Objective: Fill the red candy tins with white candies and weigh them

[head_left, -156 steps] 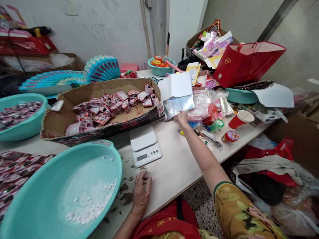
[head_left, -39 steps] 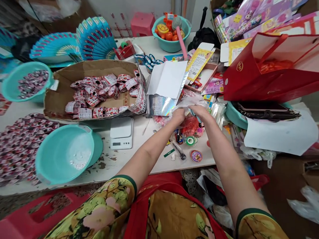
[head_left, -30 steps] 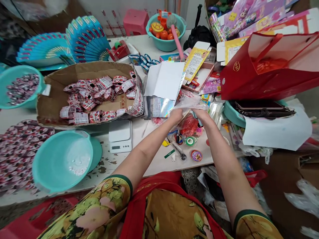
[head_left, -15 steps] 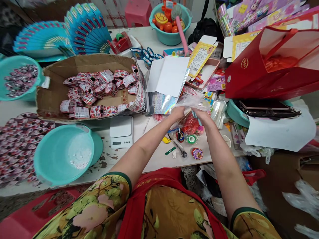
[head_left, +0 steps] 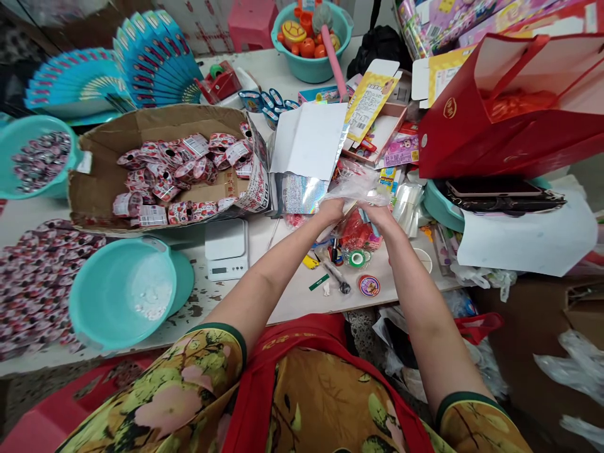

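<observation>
My left hand [head_left: 331, 210] and my right hand [head_left: 377, 216] are both reached out over the table, fingers closed on a clear plastic bag [head_left: 357, 189] held between them. Red and coloured small items [head_left: 355, 234] lie just under the bag. A holographic silver sheet with a white folded top [head_left: 304, 157] stands right behind my left hand. Below my hands lie a green tape roll [head_left: 357, 258] and a small round tin [head_left: 369, 285].
A cardboard box of pink-and-white packets [head_left: 160, 173] sits at the left, a white scale [head_left: 226, 248] in front of it. A teal basin with white bits [head_left: 125, 292] stands near the table edge. A red paper bag [head_left: 500, 119] and teal bowls crowd the right.
Five seconds ago only my right hand reached the silver sheet while my left rested on the table. Now both hands grip the clear bag; over the last second they shifted only slightly.
</observation>
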Tool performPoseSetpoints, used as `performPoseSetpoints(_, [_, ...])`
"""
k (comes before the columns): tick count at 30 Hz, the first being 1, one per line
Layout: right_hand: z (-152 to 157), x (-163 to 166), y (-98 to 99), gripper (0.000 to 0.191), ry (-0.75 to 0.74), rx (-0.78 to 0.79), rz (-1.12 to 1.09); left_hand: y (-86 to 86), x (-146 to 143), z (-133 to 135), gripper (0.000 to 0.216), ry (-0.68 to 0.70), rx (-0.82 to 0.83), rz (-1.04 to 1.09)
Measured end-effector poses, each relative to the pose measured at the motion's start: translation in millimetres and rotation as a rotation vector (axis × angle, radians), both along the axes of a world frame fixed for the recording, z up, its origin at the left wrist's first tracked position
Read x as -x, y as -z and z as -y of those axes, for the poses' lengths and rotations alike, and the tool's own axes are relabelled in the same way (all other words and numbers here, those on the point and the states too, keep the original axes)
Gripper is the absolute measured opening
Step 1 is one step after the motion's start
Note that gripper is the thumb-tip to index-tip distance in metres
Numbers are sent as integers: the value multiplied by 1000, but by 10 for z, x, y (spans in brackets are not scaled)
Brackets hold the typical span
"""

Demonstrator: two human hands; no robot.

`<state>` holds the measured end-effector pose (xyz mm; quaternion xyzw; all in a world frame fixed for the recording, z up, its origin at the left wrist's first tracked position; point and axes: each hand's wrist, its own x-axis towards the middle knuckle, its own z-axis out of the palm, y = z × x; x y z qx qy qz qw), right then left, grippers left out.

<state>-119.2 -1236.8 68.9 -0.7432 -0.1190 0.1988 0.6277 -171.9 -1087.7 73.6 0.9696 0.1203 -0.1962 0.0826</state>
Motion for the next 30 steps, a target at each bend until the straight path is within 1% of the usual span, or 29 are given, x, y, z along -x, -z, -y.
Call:
performPoseSetpoints(3, [49,38,-26,43,-4,45,7,57,-27,-67,41,13,-5,-17])
performPoseSetpoints(8, [123,95,-41,34,-43,172,-67,107,-14,-109,43,21,-18,-4])
performPoseSetpoints(12, [151,128,-53,31,-61,202,-116,102,-6,-70,46,22,-30,9])
performPoseSetpoints(16, [187,162,-91,36,-77,213,-168,82,-21,-25,48,19,-40,14])
performPoseSetpoints(19, [231,198,-124,40,-63,210,-179,81,-26,-11,47,23,-39,12])
performPoseSetpoints(23, [320,302,-192,40,-41,164,-173,105,-25,-44,47,18,-37,4])
performPoseSetpoints(27, [457,472,-292,38,-28,90,-237,111,-41,-114,42,-1,-29,-28])
performPoseSetpoints(30, [587,634,-343,42,-17,30,-289,73,-33,-109,41,-12,-29,-32])
